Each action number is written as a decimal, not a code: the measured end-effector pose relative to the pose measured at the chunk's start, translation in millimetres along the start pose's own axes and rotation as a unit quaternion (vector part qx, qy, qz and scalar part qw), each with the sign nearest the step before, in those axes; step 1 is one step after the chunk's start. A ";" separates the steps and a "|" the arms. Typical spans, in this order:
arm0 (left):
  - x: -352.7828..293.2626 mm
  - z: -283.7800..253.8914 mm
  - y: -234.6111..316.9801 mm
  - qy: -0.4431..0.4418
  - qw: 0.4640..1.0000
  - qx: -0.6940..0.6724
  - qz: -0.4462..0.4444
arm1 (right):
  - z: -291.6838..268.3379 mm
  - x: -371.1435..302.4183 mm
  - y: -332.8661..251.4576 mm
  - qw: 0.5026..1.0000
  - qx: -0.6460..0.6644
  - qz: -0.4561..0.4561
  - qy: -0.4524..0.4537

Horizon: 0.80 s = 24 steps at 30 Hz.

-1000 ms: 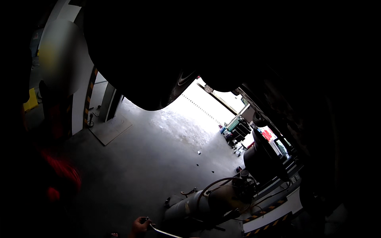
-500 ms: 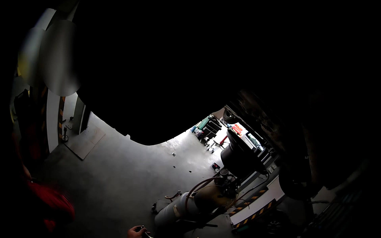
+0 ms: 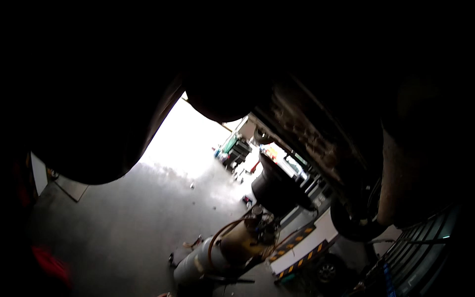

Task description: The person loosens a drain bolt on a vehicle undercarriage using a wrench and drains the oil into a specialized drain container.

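Overhead: vehicle underbody point(image 3: 311, 143), grimy and brown where light catches it, slanting across the upper right and sinking into black shadow.
Left hand point(image 3: 165, 295): what appears to be this one shows as a mere sliver at the bottom edge; whether its fingers are spread, closed or gripping something cannot be told.
Gas cylinder point(image 3: 190, 265): just right of that sliver, at lower centre, grey along its body and tan toward the top, lying aslant in the tilted view.
Hose point(image 3: 213, 247): reddish brown, looping along the cylinder's side up to the valve fittings point(image 3: 260, 225) clustered at its head.
Drum-shaped object point(image 3: 272, 188): dark, wide-rimmed, seen just beyond those fittings.
Striped edging point(image 3: 302, 260): black and yellow-orange, bordering a pale panel point(image 3: 297, 250) to the right of the cylinder.
Wheel point(image 3: 326, 271): in shadow at lower right, near a slatted dark-green surface point(image 3: 425, 252).
Floor point(image 3: 128, 227): grey concrete, glaring white toward the back, with a flat board point(image 3: 71, 188) at far left.
Background clutter point(image 3: 235, 151): green and black items, too small to identify.
Red fabric point(image 3: 52, 265): blurred, at lower left; its wearer cannot be made out.
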<state>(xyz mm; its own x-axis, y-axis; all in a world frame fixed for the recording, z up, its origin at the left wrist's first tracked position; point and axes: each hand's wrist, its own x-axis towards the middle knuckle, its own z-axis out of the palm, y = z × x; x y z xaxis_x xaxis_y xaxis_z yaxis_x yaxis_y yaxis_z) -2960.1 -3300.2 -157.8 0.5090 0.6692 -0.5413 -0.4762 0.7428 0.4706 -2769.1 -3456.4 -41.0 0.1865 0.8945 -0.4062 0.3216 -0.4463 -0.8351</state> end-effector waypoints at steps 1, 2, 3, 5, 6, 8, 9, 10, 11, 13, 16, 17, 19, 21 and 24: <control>-4.2 1.8 -8.5 0.011 1.000 0.012 -0.016 | -0.4 -5.7 7.7 1.000 0.010 0.008 -0.004; 1.4 7.4 -18.9 0.023 0.999 0.024 -0.031 | -11.1 3.5 9.1 1.000 0.007 0.002 -0.004; 9.4 4.3 -34.3 0.000 0.999 -0.004 -0.034 | -17.3 4.4 11.9 1.000 0.010 0.000 0.001; 55.5 -4.0 -76.0 -0.042 0.999 0.019 -0.028 | -28.6 9.7 15.2 1.000 0.011 -0.006 -0.004; 65.2 0.8 -87.8 -0.060 0.997 0.031 -0.031 | -34.9 11.3 19.4 1.000 0.009 -0.006 -0.006; 84.4 16.3 -115.8 -0.023 0.999 0.023 -0.005 | -45.9 19.2 23.9 1.000 0.002 -0.011 -0.019; 82.8 29.1 -119.1 -0.013 1.000 -0.006 -0.003 | -52.8 21.6 26.7 1.000 -0.005 -0.011 -0.025; 80.6 40.9 -122.6 -0.004 0.999 -0.035 0.002 | -58.4 25.0 29.8 0.999 -0.011 -0.013 -0.034; 78.8 49.8 -126.4 0.005 0.998 -0.068 0.008 | -63.4 28.4 33.0 0.999 -0.020 -0.014 -0.045; 82.6 73.0 -121.4 -0.015 0.997 -0.069 0.001 | -68.1 21.6 34.2 1.000 0.002 -0.028 -0.009; 72.8 86.3 -122.4 0.012 0.992 -0.122 0.025 | -78.4 31.1 50.9 0.999 0.000 -0.033 -0.039; 65.6 83.6 -126.7 0.038 0.987 -0.152 0.041 | -85.6 35.9 50.9 0.997 -0.017 -0.031 -0.070; 63.9 75.3 -132.6 0.042 0.987 -0.147 0.050 | -89.5 34.8 56.1 0.997 -0.015 -0.040 -0.072; 67.0 60.0 -141.2 0.048 0.989 -0.129 0.051 | -91.4 31.7 61.2 0.996 -0.008 -0.043 -0.074; 64.7 39.9 -148.3 0.127 0.988 -0.074 0.055 | -94.0 28.0 72.1 0.995 0.000 -0.049 -0.083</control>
<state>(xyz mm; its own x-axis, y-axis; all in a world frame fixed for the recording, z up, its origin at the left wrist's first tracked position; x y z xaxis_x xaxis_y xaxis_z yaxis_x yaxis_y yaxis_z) -2828.0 -3366.2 -234.8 0.2609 0.7058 -0.6586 -0.6284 0.6421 0.4392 -2653.5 -3465.8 -77.7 -0.0014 0.9258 -0.3779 0.3305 -0.3562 -0.8740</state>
